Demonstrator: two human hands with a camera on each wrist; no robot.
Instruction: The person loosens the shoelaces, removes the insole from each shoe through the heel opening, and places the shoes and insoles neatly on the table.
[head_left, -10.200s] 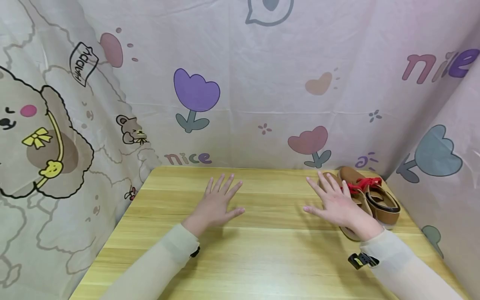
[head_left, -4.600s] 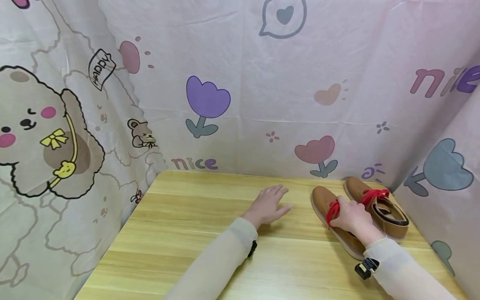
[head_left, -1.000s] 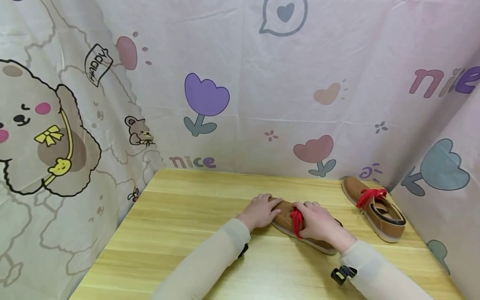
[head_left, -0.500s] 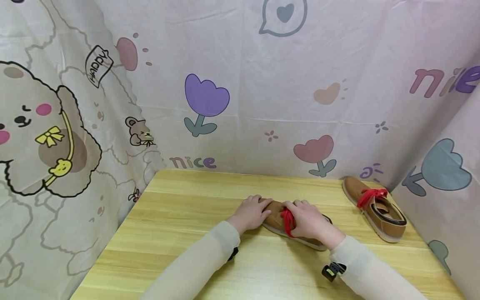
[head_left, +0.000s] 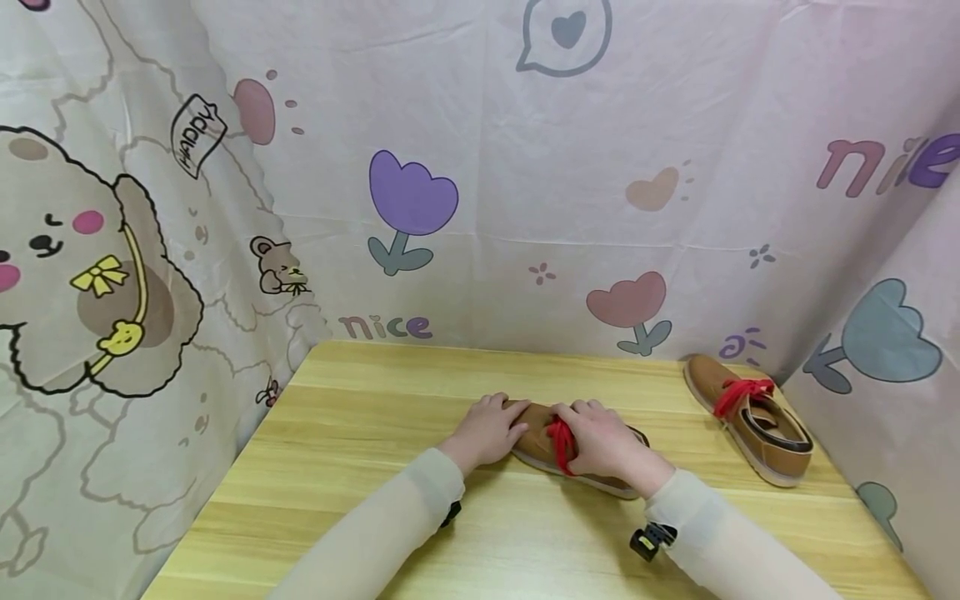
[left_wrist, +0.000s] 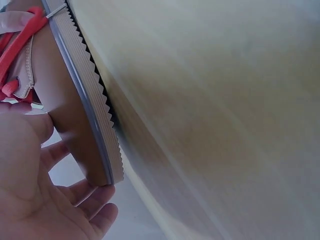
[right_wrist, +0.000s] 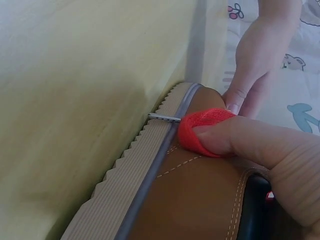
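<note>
A brown shoe (head_left: 534, 437) with red laces (head_left: 561, 443) and a pale ridged sole lies on the table, its toe toward the left. My left hand (head_left: 486, 429) holds the toe, with the thumb on top and the fingers curled around the tip in the left wrist view. Over the lace area my right hand (head_left: 603, 437) grips the shoe from above. Its thumb (right_wrist: 220, 137) presses on the red lace in the right wrist view. Part of the shoe's opening is hidden under the right hand.
A second brown shoe (head_left: 780, 457) with red laces sits at the table's back right corner, toe pointing to the rear. Patterned cloth (head_left: 510, 167) hangs behind the wooden table (head_left: 360, 400) and along both sides.
Both hands and the held shoe have slid left across the table over the last second. Earlier that shoe stood beside the other at the right. The second shoe stays put.
</note>
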